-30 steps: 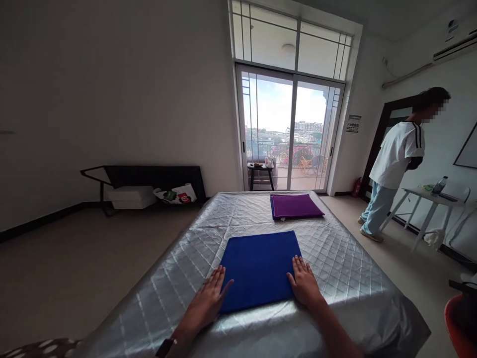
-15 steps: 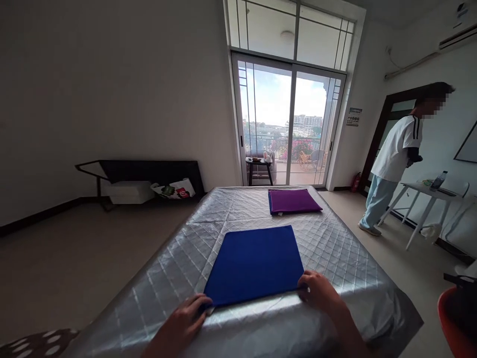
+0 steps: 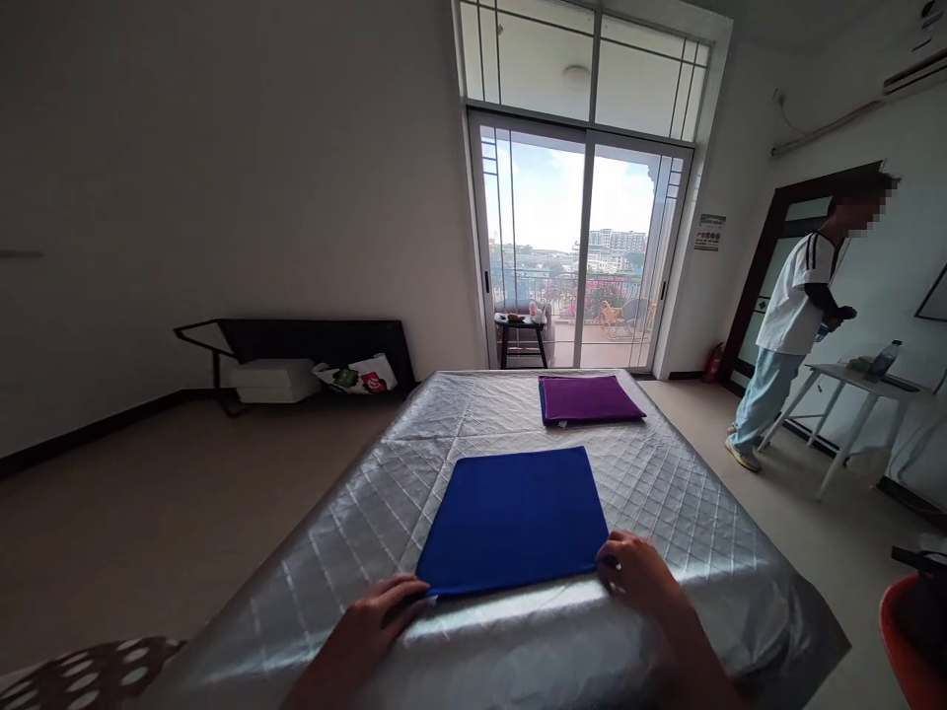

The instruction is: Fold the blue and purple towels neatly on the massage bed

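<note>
A flat, square-cornered blue cloth (image 3: 518, 518) lies spread on a silver quilted cover (image 3: 355, 532). At its near left corner my left hand (image 3: 385, 616) is closed, thumb and fingers pinching the edge beside a small white tag. My right hand (image 3: 640, 572) has its curled fingers on the near right corner, also closed on the cloth. Farther back on the same cover is a purple cloth (image 3: 592, 398), folded flat, with blue showing at its left edge and a small white label at the front.
Beyond the bed-like surface stands a sliding glass door (image 3: 584, 247). At the right, a person (image 3: 791, 306) stands by a small white table (image 3: 865, 377) with a bottle on it. A red chair (image 3: 907, 631) is at near right; a dark bench (image 3: 326, 340) stands left.
The whole view has shifted slightly, so things sit a little farther right. Both hands stay at the blue cloth's near corners. The person at right has moved their arms and feet.
</note>
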`<act>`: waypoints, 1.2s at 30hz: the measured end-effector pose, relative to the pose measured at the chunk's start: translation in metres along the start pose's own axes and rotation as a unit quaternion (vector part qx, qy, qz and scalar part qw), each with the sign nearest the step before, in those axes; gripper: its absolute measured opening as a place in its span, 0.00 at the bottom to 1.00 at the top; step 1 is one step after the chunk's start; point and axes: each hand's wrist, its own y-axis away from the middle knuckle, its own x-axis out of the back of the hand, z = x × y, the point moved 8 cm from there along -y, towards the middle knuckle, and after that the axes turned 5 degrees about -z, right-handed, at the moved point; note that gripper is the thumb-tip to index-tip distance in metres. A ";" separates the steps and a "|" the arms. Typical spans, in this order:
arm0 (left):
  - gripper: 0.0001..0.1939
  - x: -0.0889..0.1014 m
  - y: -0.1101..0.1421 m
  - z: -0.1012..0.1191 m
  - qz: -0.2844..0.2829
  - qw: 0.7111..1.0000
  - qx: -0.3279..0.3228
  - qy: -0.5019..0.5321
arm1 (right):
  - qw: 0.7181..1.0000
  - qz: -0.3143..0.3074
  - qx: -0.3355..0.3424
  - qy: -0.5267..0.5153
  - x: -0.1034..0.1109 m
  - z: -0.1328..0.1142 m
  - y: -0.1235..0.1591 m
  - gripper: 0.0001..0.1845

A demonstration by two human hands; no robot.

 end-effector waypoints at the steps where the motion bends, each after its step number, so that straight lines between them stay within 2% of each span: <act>1: 0.30 0.000 0.000 0.000 0.011 1.000 -0.009 -0.007 | 1.000 0.004 0.007 0.016 -0.001 0.000 -0.001 0.11; 5: 0.33 -0.001 0.001 0.004 0.054 0.996 -0.045 -0.054 | 0.998 0.034 0.018 0.057 -0.003 0.000 -0.002 0.11; 9: 0.30 -0.001 0.001 0.007 0.073 0.992 -0.053 -0.090 | 0.994 0.096 0.011 0.059 -0.001 0.005 0.000 0.10; 14: 0.22 0.005 0.001 0.007 0.099 0.995 -0.023 -0.025 | 0.984 0.175 0.039 0.018 0.008 0.006 0.004 0.11; 18: 0.22 0.012 0.002 0.013 0.130 0.991 0.007 0.022 | 0.974 0.215 0.072 -0.029 0.020 0.003 0.009 0.13; 26: 0.21 0.024 0.009 0.031 0.158 0.986 -0.029 0.037 | 0.967 0.220 0.093 -0.089 0.042 -0.006 0.019 0.11; 32: 0.22 0.032 0.012 0.030 0.131 0.991 0.004 0.015 | 0.955 0.243 0.135 -0.101 0.062 -0.010 0.032 0.13; 36: 0.25 0.046 0.016 0.046 0.120 0.993 -0.010 0.006 | 0.952 0.254 0.146 -0.082 0.077 -0.016 0.042 0.14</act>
